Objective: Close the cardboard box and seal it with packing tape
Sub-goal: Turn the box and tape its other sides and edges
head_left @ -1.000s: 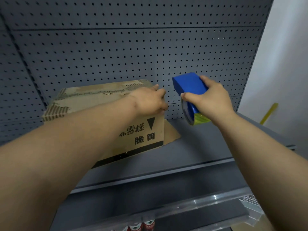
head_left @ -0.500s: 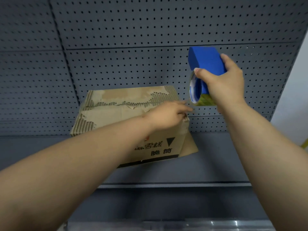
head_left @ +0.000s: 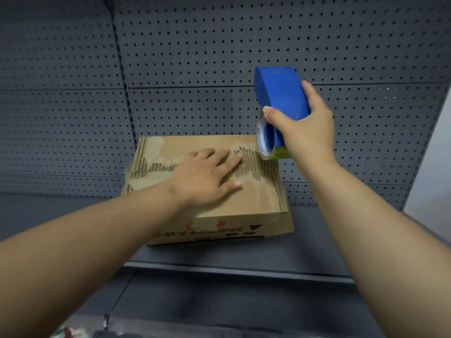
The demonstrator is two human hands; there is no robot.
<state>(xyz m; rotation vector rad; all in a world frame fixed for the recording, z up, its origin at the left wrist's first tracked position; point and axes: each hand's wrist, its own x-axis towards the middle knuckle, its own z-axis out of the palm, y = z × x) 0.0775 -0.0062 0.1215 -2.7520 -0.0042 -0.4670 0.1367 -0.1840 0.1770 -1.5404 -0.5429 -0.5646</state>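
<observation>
Your left hand [head_left: 207,176] lies flat, fingers spread, on the closed top flaps of the cardboard box [head_left: 244,206]. Your right hand [head_left: 305,132] curls its fingers and thumb around the blue tape dispenser [head_left: 278,91], held above the box's far right corner, its tape roll [head_left: 264,142] just over the torn flap edge. Box rests on a grey shelf [head_left: 317,252] before a pegboard wall [head_left: 195,57].

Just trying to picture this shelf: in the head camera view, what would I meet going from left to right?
Left hand flat on the brown cardboard box → blue tape dispenser → right hand gripping it.
</observation>
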